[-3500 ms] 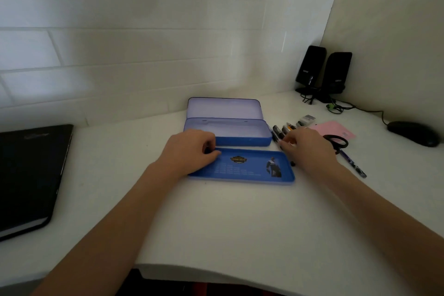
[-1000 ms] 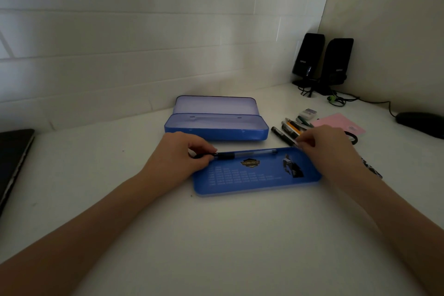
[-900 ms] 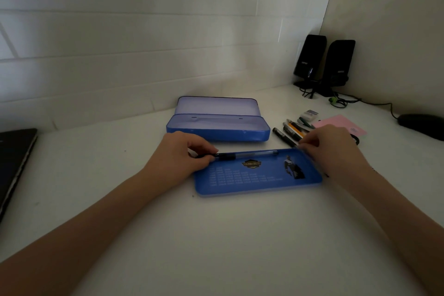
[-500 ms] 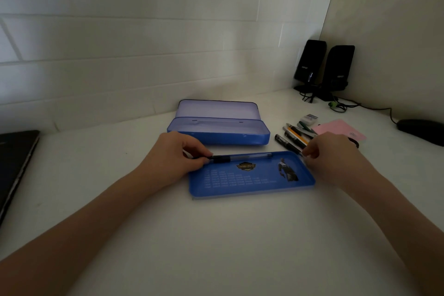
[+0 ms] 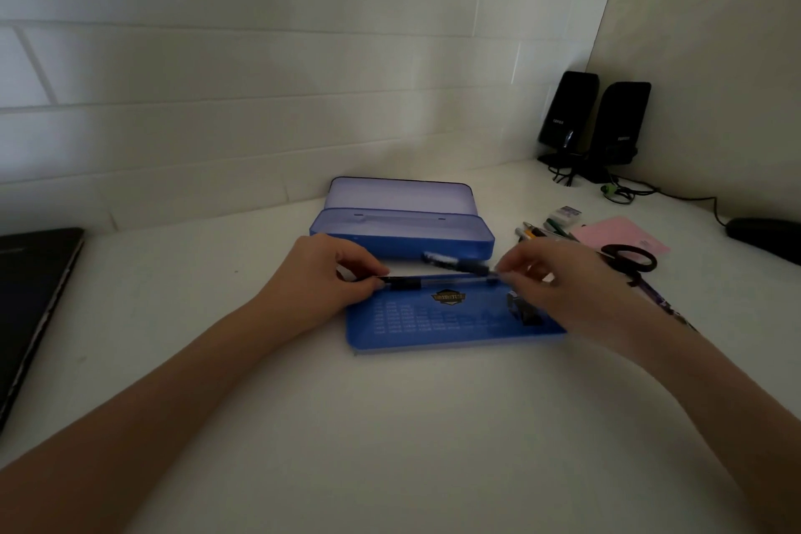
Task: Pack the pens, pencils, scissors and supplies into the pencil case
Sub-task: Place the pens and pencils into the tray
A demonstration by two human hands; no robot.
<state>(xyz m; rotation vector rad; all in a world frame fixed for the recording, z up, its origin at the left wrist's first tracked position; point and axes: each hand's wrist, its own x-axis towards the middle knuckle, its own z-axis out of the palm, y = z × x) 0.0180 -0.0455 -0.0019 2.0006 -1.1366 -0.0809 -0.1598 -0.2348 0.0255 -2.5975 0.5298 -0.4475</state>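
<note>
The blue pencil case lies open near the wall, its lid tipped back. In front of it is a flat blue printed tray. My left hand pinches the black-grip end of a clear pen that lies along the tray's far edge. My right hand pinches the right end of a dark pen, held just above the tray and in front of the case. Further pens, a white eraser, black scissors and a purple pen lie to the right.
A pink notepad lies under the scissors. Two black speakers with cables stand in the back right corner, beside a black mouse. A closed black laptop sits at the left edge. White tiled wall behind.
My right hand has lifted a dark pen from the pile and carried it left, over the tray's far edge. My left hand keeps hold of the clear pen.
</note>
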